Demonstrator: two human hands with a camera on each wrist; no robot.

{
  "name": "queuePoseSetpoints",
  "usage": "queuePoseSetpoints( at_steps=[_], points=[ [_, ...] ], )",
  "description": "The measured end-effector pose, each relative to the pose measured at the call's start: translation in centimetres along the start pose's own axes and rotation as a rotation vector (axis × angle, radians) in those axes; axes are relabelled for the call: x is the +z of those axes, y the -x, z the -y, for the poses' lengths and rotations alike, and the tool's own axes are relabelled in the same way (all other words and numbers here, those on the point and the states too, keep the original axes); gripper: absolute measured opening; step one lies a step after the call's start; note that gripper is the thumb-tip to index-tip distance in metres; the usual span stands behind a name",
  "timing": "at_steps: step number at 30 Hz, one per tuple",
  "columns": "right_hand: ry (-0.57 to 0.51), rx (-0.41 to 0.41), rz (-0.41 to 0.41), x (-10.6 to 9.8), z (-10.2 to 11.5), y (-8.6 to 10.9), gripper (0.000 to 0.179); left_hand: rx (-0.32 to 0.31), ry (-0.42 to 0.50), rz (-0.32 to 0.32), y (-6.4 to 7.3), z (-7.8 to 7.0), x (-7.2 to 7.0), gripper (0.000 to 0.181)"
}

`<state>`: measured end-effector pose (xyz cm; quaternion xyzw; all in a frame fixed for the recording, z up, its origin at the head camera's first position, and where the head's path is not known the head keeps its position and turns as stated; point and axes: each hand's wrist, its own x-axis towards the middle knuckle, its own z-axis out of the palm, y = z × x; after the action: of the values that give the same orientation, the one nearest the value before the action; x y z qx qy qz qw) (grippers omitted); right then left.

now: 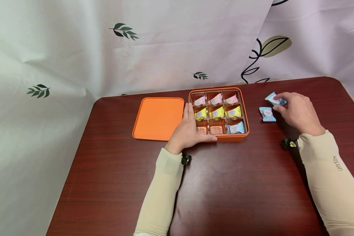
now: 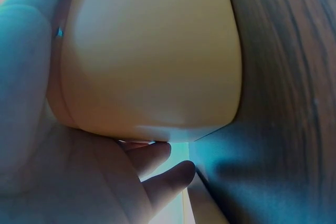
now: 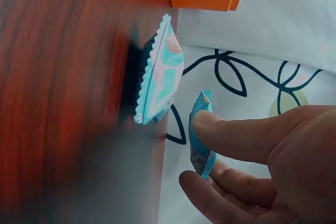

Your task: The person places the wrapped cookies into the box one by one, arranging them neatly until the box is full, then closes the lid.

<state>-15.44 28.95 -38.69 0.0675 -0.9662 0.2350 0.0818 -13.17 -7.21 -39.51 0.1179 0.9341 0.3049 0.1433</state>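
My right hand (image 1: pixel 302 111) pinches a blue wrapped candy (image 1: pixel 271 97) between thumb and fingers, over the table's right side. Close by, a second blue candy (image 1: pixel 267 114) lies on the table; in the right wrist view that candy (image 3: pixel 163 72) appears beside the pinched one. At the near left corner of an orange box (image 1: pixel 246 126), my left hand (image 1: pixel 186 131) rests with straight fingers along its left side and the thumb along its front. Inside, the divided brown tray has pink candies (image 1: pixel 199 100) at the back, yellow candies (image 1: pixel 216 112) in the middle row and one blue candy (image 1: pixel 236 128) front right.
An orange lid (image 1: pixel 159 118) lies flat just left of the box, partly behind the left hand. Under everything is a dark red-brown wooden table (image 1: pixel 112 183). A pale curtain with leaf prints (image 1: pixel 153 59) hangs right behind the table's back edge.
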Motion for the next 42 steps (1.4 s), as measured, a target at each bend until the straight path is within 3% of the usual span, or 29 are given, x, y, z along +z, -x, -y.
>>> queuePoseSetpoints(
  at_steps=[19, 42],
  points=[
    [-0.018, -0.017, -0.006, -0.3, 1.6, 0.3, 0.029, 0.009, -0.009, -0.004, 0.0, 0.0, 0.0, 0.149],
    [-0.033, -0.099, -0.034, -0.4, 3.7, 0.7, 0.029, 0.017, -0.006, -0.012, -0.1, 0.0, 0.0, 0.151]
  ],
)
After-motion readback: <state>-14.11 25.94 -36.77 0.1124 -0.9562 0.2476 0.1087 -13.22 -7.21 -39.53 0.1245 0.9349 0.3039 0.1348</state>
